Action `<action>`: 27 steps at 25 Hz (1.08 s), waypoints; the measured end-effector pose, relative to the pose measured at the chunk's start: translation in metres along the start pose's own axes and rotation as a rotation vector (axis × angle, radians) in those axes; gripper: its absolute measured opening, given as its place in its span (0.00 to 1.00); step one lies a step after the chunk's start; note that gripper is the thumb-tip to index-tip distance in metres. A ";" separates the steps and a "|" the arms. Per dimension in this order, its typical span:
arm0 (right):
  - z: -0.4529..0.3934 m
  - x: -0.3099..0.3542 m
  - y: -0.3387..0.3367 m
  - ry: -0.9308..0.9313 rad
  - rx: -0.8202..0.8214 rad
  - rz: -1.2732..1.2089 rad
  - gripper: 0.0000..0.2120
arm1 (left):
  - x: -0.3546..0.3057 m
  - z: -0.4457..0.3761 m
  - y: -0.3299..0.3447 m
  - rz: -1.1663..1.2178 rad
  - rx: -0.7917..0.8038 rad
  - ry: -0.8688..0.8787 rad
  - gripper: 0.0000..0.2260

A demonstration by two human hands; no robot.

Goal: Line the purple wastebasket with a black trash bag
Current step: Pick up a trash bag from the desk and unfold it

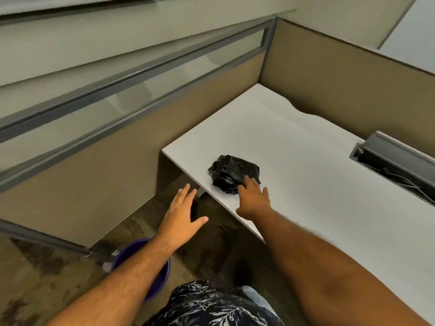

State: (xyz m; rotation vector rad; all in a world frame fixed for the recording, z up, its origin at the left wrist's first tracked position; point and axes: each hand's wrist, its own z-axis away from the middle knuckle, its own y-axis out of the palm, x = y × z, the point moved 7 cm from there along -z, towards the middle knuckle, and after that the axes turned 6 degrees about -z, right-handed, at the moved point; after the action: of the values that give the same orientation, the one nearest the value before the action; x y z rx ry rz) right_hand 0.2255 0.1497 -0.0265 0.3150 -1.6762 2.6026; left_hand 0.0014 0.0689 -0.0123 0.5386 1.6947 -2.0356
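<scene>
A crumpled black trash bag (231, 171) lies on the white desk (294, 147) near its front left corner. My right hand (254, 200) reaches over the desk edge with fingers spread, fingertips touching the bag's near side. My left hand (182, 216) hovers open over the floor, left of the desk corner, holding nothing. The purple wastebasket (141, 255) stands on the floor at lower left, partly hidden under my left forearm.
Beige cubicle partitions (94, 165) with grey-framed glass close in the left and back. An open grey cable tray (395, 161) sits in the desk at the right. Brown patterned carpet (35, 290) covers the floor. My patterned shorts (211, 304) show at the bottom.
</scene>
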 end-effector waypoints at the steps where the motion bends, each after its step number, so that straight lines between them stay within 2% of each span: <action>1: -0.008 -0.006 -0.002 -0.012 0.014 0.079 0.31 | 0.001 -0.002 0.004 0.030 0.002 -0.030 0.42; 5: -0.040 -0.026 -0.002 -0.094 0.090 0.220 0.25 | 0.001 -0.011 0.006 0.085 -0.031 -0.204 0.40; 11: -0.075 -0.041 -0.008 -0.208 0.096 0.119 0.20 | -0.020 -0.019 0.015 0.138 -0.110 -0.340 0.38; 13: -0.078 -0.045 -0.028 -0.282 -0.013 -0.044 0.17 | -0.025 -0.017 0.019 0.179 -0.135 -0.360 0.36; 15: -0.077 -0.057 -0.062 -0.325 -0.224 -0.269 0.14 | -0.027 -0.011 0.019 0.226 -0.158 -0.384 0.34; 17: -0.074 -0.078 -0.101 -0.323 -0.405 -0.571 0.11 | -0.027 -0.007 0.017 0.279 -0.184 -0.426 0.31; 18: -0.075 -0.088 -0.117 -0.303 -0.419 -0.789 0.09 | -0.028 -0.006 0.017 0.315 -0.187 -0.445 0.30; 20: -0.077 -0.098 -0.141 -0.244 -0.275 -1.343 0.09 | -0.031 -0.006 0.014 0.406 -0.187 -0.479 0.25; 22: -0.068 -0.087 -0.158 -0.244 -0.006 -1.769 0.11 | -0.038 -0.008 0.006 0.562 -0.186 -0.491 0.20; 24: -0.051 -0.065 -0.167 -0.301 0.228 -1.953 0.13 | -0.052 -0.013 -0.008 0.786 -0.235 -0.469 0.15; 25: -0.041 -0.050 -0.166 -0.327 0.314 -2.009 0.13 | -0.059 -0.015 -0.019 0.905 -0.284 -0.438 0.16; 27: -0.021 -0.017 -0.155 -0.317 0.439 -2.077 0.14 | -0.072 -0.015 -0.046 1.055 -0.396 -0.349 0.25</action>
State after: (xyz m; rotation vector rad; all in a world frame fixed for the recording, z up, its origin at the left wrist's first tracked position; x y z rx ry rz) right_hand 0.2601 0.2355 0.1009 1.4142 -0.0522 1.0765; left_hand 0.0355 0.0969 0.0623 0.6829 1.1506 -0.9428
